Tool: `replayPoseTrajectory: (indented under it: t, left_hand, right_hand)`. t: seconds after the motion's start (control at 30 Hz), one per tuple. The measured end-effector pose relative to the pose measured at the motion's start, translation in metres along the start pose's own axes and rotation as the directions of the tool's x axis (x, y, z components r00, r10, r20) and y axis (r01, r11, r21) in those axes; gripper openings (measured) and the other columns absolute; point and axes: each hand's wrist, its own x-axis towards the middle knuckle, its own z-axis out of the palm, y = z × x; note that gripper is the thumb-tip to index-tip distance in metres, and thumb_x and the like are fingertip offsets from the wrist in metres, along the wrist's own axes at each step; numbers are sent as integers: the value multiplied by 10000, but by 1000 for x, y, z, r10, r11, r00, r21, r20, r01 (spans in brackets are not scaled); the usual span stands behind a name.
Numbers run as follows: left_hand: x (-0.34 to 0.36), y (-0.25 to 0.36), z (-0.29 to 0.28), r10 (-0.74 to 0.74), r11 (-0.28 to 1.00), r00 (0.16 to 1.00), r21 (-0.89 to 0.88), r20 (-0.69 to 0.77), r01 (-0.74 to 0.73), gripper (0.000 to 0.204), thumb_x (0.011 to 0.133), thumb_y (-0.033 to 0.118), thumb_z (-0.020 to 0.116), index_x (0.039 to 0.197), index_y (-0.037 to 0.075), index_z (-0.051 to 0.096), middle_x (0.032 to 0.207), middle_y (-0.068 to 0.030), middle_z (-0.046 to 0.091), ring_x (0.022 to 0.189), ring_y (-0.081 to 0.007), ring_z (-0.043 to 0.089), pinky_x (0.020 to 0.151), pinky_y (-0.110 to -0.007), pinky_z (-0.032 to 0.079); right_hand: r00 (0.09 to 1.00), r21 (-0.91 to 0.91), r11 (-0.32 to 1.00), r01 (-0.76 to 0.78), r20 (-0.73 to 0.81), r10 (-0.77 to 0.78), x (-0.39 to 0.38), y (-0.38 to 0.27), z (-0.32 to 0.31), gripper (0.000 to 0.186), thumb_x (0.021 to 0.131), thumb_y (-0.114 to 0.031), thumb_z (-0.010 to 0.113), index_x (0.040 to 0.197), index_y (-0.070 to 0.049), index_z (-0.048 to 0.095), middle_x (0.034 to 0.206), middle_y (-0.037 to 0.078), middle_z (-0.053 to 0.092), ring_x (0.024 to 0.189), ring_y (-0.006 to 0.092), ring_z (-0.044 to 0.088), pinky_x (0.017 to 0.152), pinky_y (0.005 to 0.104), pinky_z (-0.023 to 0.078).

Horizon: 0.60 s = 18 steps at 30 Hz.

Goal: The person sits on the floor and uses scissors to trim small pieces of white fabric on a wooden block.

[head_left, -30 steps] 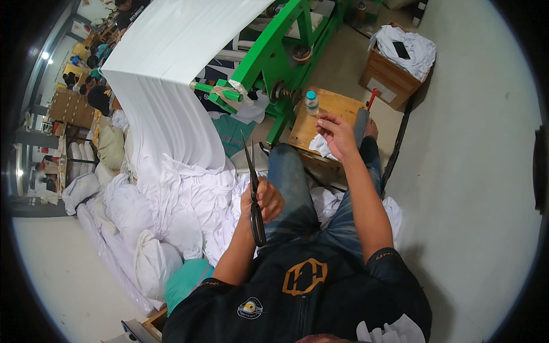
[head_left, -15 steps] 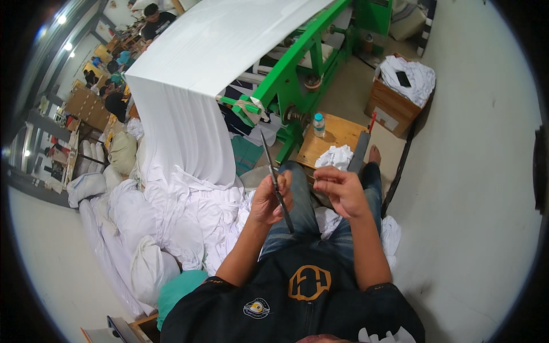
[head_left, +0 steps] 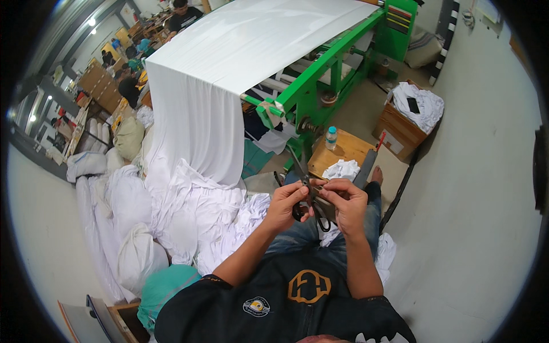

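Observation:
A pair of dark metal scissors (head_left: 305, 178) with black handles is in front of my body, blades pointing up and away, handles toward me. My left hand (head_left: 289, 204) is closed around the scissors near the pivot, thumb on top. Pinched together, the fingers of my right hand (head_left: 347, 201) meet the scissors at the pivot from the right side. Whatever lies between those fingertips is too small to make out. Under my hands are my jeans-clad legs (head_left: 297, 235).
White fabric (head_left: 197, 134) hangs off a green machine frame (head_left: 331, 71) into a heap at left. Ahead stands a wooden stool (head_left: 349, 144) with a bottle (head_left: 331, 138) and white cloth (head_left: 342, 170). A carton (head_left: 394, 134) of cloth is by the right wall. People work far left.
My right hand has come to the scissors, having been apart from them with fingers pinched. The scissors have turned and show both handles. The view has shifted slightly.

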Motion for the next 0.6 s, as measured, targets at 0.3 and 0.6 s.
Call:
replayPoseTrajectory:
  t: [0.3, 0.6]
  left_hand:
    - [-10, -5, -9, -19, 1000, 999, 16, -35, 19, 285, 1107, 269, 620, 1102, -12, 664, 1050, -125, 779, 645, -166, 717, 494, -251, 497]
    - [-17, -5, -6, -61, 985, 995, -168, -76, 47, 302, 1117, 286, 601, 1116, 0, 701, 1114, -113, 765, 617, -163, 707, 481, -246, 502]
  right_hand:
    - [978, -165, 972, 166, -97, -184, -10, -4, 18, 174, 907, 119, 770, 1056, 31, 751, 1080, 70, 719, 978, 150, 719, 874, 302, 618]
    - [932, -408, 855, 319, -32, -362, -8, 11, 22, 161, 885, 74, 804, 1033, 13, 790, 1061, 95, 723, 957, 178, 709, 850, 297, 591]
